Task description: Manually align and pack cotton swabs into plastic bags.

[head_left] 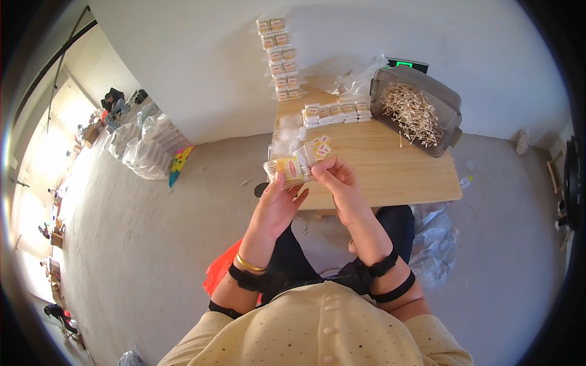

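My left hand [273, 210] holds a small clear packet of cotton swabs [290, 169] with a yellow label card, above the near left of the wooden table [390, 177]. Thumb and fingers of my right hand [343, 188] are closed on the packet's right end. Just beyond it lie several loose yellow and white label cards [321, 145]. Flat clear plastic bags [289, 129] are piled at the table's left edge. Farther back, a row of filled swab packets [339, 112] sits on the tabletop.
At the table's right, a tilted grey see-through bin [450, 100] holds a heap of loose swabs [412, 113]. Bagged packets [282, 55] form a column at the far left corner. Behind the bin is a dark device with a green display [404, 63]. Plastic sheeting [434, 247] lies under the table's right side.
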`<state>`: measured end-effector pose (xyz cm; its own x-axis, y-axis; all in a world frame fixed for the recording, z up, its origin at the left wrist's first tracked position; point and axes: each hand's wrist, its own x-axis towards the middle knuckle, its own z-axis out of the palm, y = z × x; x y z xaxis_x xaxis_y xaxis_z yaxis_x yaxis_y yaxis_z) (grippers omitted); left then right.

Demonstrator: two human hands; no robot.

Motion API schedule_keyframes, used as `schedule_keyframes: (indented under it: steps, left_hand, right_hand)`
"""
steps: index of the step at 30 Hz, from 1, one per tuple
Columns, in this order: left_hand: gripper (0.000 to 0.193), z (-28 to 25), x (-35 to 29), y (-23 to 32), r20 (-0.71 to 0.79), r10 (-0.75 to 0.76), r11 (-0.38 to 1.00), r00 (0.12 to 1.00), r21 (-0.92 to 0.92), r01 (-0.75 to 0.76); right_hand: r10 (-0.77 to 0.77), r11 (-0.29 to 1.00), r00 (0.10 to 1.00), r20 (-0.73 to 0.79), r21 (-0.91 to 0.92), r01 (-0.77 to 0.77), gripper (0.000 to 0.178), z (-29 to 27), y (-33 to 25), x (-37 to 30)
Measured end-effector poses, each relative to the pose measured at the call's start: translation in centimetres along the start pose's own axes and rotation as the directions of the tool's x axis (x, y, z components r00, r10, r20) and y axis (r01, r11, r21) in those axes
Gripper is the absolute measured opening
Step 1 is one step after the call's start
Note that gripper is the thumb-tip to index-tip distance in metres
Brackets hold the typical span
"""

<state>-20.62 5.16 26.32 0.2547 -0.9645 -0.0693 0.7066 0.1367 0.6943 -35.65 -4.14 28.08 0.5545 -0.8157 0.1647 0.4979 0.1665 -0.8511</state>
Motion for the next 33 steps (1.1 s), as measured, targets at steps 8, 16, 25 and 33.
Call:
schedule_keyframes:
  steps: [8,16,25,33]
  left_hand:
    - [0.08,3.8,0.8,3.0,0.354,0.317,0.237,0.88,0.869,-0.435]
    - [0.034,7.3,1.2,1.9,0.586,0.251,-0.097,0.771,0.807,-0.582]
    - [0.033,7.1,2.7,-0.6,0.456,0.22,0.152,0.862,0.857,-0.492]
    - [0.018,4.8,5.5,-3.4,0.198,0.158,0.631,0.967,0.734,-0.253]
  right_hand:
    - [-0.273,0.697,0.924,0.27,-0.606,0.383,0.01,-2.8,-5.6,-1.1]
    - [-0.334,0.586,0.872,0.357,-0.646,0.489,0.02,-3.5,-8.5,-3.3]
    - [-0.056,0.909,0.996,0.071,-0.409,0.08,0.019,-6.5,-7.1,-2.9]
    - [0.099,0.988,0.993,-0.064,-0.115,-0.106,0.015,-10.2,-2.2,-0.7]
